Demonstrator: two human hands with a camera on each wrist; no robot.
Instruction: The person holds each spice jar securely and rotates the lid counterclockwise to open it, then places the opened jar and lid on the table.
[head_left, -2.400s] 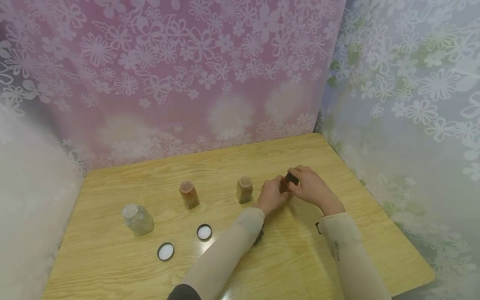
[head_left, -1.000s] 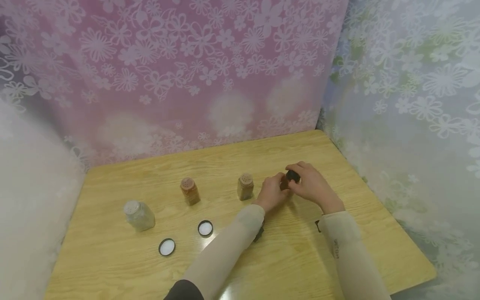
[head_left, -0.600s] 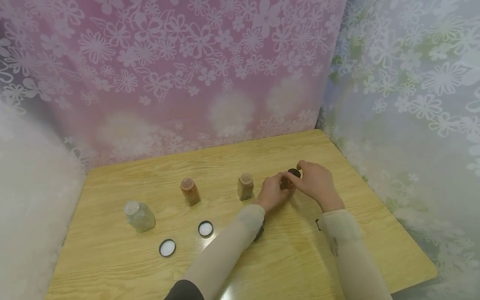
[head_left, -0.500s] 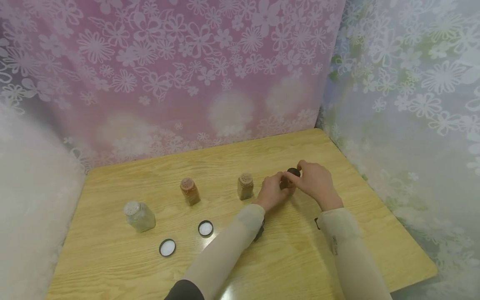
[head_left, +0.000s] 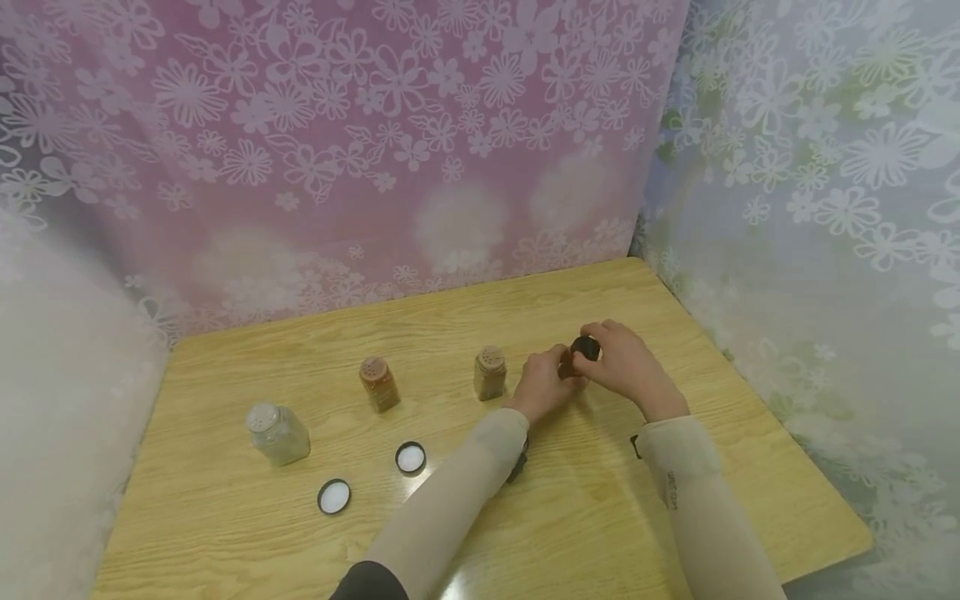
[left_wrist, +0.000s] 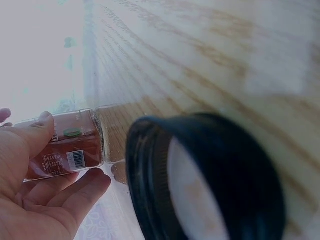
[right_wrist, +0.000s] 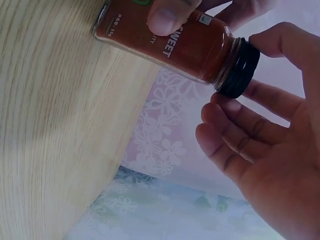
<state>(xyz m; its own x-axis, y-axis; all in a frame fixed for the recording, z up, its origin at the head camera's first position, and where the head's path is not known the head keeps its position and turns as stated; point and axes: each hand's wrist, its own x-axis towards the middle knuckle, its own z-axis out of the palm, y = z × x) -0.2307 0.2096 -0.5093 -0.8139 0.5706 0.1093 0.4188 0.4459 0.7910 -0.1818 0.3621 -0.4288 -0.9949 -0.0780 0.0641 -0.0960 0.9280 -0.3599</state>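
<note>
A spice jar of red-brown powder [right_wrist: 192, 45] with a black lid [right_wrist: 241, 69] stands at the table's right side. My left hand [head_left: 542, 385] grips the jar's body, thumb on one side and fingers on the other. On top, my right hand [head_left: 626, 367] pinches the lid between thumb and fingers; the lid sits on the jar's neck. Close to the left wrist camera, a loose black lid [left_wrist: 240, 170] lies with its white lining showing. Left of my hands stands a jar with a perforated tan top [head_left: 491, 372].
A reddish jar [head_left: 379, 384] and a larger pale jar [head_left: 278, 433], both with perforated tops, stand farther left. Two black lids, one nearer [head_left: 334, 497] and one farther [head_left: 411, 458], lie lining up on the wooden table [head_left: 262, 350]. Flowered curtains [head_left: 405, 167] surround the table.
My right hand's fingers and thumb have shifted round the black lid, from a spread, turned pose to a pinch on it. The left hand and the other jars stay in place.
</note>
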